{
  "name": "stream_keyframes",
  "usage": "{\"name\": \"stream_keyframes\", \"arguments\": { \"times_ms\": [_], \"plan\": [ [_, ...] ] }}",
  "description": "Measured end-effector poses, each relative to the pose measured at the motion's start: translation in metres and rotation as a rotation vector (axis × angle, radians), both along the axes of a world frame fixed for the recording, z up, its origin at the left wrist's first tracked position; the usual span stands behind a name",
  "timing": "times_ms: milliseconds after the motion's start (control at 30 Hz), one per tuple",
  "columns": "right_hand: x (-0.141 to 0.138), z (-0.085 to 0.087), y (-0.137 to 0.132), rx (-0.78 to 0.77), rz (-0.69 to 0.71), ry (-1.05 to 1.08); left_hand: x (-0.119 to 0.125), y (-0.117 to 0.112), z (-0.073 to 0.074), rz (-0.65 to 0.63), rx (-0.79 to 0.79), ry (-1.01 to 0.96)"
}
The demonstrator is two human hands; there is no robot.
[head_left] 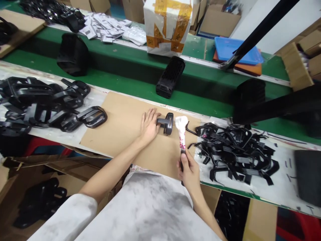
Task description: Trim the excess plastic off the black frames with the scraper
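Observation:
A sheet of brown cardboard (117, 117) lies on the bench in front of me. My left hand (149, 128) rests on it, its fingers stretched forward. Between thumb and index finger it steadies the near end of a black plastic part (169, 124), which has a rounded, slotted frame. My right hand (190, 167) is wrapped around the dark handle of a hammer (182, 129). White wrapping with pink marks covers the hammer's head and upper handle. The head is just right of the black part, apart from it.
Black frames (42, 100) are heaped at left, thin bent black strips (238, 150) at right. Across the green conveyor (120, 77) lie black housings (170, 77). A taped white box (168, 26), a blue tray (237, 50) and a slanted black post (260, 30) stand beyond. An open carton (72, 174) sits lower left.

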State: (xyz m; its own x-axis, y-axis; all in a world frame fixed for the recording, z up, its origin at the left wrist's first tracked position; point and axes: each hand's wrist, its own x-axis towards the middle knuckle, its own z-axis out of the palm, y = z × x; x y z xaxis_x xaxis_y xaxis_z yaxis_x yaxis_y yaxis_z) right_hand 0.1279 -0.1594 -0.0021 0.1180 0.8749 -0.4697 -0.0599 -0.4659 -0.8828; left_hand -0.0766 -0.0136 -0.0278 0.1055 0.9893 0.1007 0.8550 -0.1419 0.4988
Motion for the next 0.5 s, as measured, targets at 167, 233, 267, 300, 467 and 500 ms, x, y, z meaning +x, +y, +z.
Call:
{"name": "stream_keyframes", "arguments": {
  "times_ms": [167,233,267,300,467,500],
  "plan": [
    [-0.003,-0.001,0.004,-0.095,0.156,0.039,0.0,0.0,-0.003,-0.005,0.036,-0.006],
    [0.0,-0.001,0.007,-0.121,0.194,0.059,-0.002,0.0,-0.004,-0.007,0.039,-0.017],
    [0.002,0.0,0.008,-0.1,0.173,0.041,-0.003,0.0,-0.005,-0.01,0.039,-0.028],
    [0.005,0.0,0.009,-0.069,0.152,0.008,-0.004,0.0,-0.006,-0.016,0.041,-0.045],
    [0.017,-0.002,0.005,0.154,0.208,-0.288,-0.01,0.001,-0.013,0.039,0.112,-0.426],
    [0.019,-0.004,0.005,0.197,0.243,-0.333,-0.011,0.0,-0.014,0.057,0.114,-0.536]
  ]
}}
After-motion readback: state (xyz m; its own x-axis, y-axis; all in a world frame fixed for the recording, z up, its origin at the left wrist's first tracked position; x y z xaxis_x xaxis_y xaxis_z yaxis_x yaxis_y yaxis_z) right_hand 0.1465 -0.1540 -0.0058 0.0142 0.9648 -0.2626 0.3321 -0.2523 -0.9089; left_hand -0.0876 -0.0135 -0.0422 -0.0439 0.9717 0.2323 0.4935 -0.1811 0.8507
